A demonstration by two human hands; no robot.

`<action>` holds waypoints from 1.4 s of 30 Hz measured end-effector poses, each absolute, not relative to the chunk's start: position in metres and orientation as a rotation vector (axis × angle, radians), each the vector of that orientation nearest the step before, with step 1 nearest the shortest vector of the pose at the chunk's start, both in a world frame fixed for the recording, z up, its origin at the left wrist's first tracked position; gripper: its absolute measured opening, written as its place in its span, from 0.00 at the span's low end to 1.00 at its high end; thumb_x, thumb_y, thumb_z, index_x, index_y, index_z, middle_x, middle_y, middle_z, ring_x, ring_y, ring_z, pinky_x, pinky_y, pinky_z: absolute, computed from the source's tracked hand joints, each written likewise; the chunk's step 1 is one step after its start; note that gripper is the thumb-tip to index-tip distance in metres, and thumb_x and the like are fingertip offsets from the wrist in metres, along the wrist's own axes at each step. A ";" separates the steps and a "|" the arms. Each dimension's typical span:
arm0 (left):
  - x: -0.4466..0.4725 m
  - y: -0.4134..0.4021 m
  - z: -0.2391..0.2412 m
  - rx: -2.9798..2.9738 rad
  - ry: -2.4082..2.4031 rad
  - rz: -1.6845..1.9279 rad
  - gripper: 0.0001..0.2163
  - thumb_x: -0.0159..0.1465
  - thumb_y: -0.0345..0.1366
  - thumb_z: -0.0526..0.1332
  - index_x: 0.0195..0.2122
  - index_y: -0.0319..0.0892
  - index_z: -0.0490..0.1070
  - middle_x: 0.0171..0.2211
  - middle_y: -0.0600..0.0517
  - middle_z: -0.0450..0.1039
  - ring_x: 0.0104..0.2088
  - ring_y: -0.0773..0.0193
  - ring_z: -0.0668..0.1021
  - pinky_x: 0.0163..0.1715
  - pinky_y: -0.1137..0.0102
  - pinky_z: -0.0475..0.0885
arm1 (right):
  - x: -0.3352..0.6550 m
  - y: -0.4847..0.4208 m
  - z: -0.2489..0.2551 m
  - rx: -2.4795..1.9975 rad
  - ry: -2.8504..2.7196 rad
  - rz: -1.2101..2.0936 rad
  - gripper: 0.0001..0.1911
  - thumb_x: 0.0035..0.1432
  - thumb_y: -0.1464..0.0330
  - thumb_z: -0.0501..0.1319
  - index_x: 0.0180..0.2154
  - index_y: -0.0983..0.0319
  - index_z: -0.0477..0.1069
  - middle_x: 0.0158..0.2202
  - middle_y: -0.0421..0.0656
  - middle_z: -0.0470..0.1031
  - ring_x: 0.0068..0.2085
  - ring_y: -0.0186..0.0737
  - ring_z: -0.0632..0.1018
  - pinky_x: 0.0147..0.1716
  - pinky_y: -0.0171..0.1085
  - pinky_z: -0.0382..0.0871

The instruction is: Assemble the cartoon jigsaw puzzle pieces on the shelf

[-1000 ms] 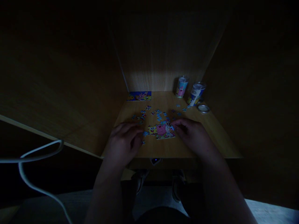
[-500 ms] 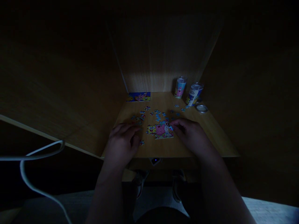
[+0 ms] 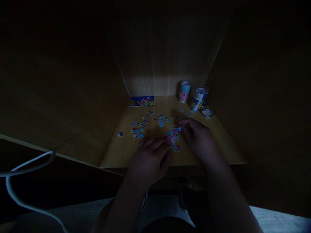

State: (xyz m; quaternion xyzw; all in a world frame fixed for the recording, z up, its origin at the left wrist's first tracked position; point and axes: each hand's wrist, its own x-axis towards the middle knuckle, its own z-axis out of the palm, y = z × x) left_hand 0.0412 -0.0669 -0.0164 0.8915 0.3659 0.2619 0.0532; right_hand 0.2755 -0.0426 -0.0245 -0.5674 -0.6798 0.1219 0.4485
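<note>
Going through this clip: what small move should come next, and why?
Probably the right hand should ease the light-blue piece against the joined puzzle section and test the fit: its fingertips appear to hold that piece at the section's far right corner, while the left hand covers the section's left part.

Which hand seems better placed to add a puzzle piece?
Probably the right hand: it seems to touch a blue piece near the upper right of the joined section, while the left hand covers the section's left part.
</note>
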 end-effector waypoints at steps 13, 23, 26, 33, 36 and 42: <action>0.037 -0.070 -0.011 2.699 0.950 0.848 0.07 0.75 0.33 0.63 0.47 0.47 0.82 0.48 0.51 0.86 0.47 0.53 0.83 0.53 0.51 0.76 | 0.277 -0.042 -0.029 -1.433 -1.730 0.398 0.08 0.69 0.73 0.65 0.46 0.56 0.81 0.44 0.44 0.88 0.43 0.45 0.88 0.48 0.43 0.81; 0.037 -0.070 -0.012 2.687 0.968 0.799 0.06 0.74 0.33 0.64 0.48 0.48 0.81 0.49 0.50 0.85 0.50 0.52 0.83 0.54 0.50 0.75 | 0.277 -0.043 -0.029 -1.409 -1.839 0.372 0.11 0.70 0.72 0.65 0.47 0.54 0.84 0.46 0.43 0.88 0.45 0.46 0.87 0.50 0.43 0.79; 0.037 -0.070 -0.012 2.685 0.976 0.791 0.06 0.75 0.33 0.64 0.48 0.47 0.81 0.48 0.50 0.85 0.49 0.52 0.82 0.54 0.50 0.75 | 0.276 -0.042 -0.029 -1.401 -1.856 0.349 0.09 0.70 0.72 0.66 0.46 0.55 0.84 0.45 0.44 0.87 0.46 0.46 0.86 0.51 0.44 0.79; 0.038 -0.069 -0.014 2.685 0.957 0.818 0.07 0.75 0.33 0.63 0.50 0.46 0.80 0.49 0.50 0.85 0.49 0.53 0.81 0.54 0.50 0.75 | 0.274 -0.041 -0.028 -1.388 -1.890 0.329 0.09 0.70 0.74 0.65 0.43 0.56 0.84 0.43 0.44 0.87 0.44 0.46 0.85 0.48 0.43 0.77; 0.039 -0.069 -0.012 2.683 0.970 0.815 0.07 0.75 0.33 0.63 0.49 0.46 0.81 0.48 0.50 0.85 0.48 0.53 0.81 0.53 0.51 0.76 | 0.274 -0.041 -0.028 -1.387 -1.897 0.322 0.10 0.70 0.75 0.65 0.43 0.56 0.84 0.44 0.45 0.87 0.45 0.46 0.85 0.49 0.43 0.77; 0.039 -0.069 -0.012 2.680 0.985 0.804 0.06 0.75 0.33 0.63 0.47 0.47 0.81 0.48 0.50 0.85 0.48 0.53 0.82 0.53 0.51 0.76 | 0.275 -0.041 -0.029 -1.346 -1.898 0.336 0.11 0.69 0.76 0.65 0.44 0.55 0.83 0.44 0.44 0.87 0.46 0.45 0.85 0.49 0.43 0.77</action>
